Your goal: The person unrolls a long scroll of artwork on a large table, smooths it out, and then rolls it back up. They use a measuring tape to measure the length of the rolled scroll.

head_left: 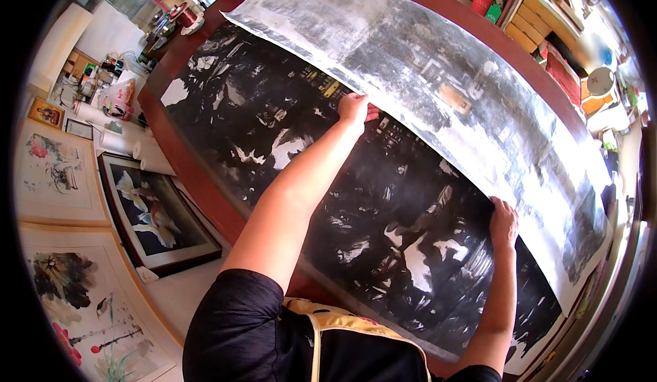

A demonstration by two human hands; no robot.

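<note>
A large sheet of paper (404, 47) with a mottled grey-and-white face stretches across the far half of the red-brown table. Its near edge is raised along a slanting line. My left hand (354, 110) pinches that edge near its middle, and my right hand (504, 223) grips it farther right and nearer to me. Beneath both arms spreads a dark ink painting (369, 197), black with white patches and small yellow touches. Whether the grey sheet is a separate piece or the painting's own folded-back part, I cannot tell.
The red-brown table (198, 156) shows around the paper. To the left are a framed flower picture (154, 211), unframed flower paintings (58, 170), paper rolls (130, 142) and a wire spool (183, 18). Wooden drawers (530, 23) and a red cushion (562, 74) stand far right.
</note>
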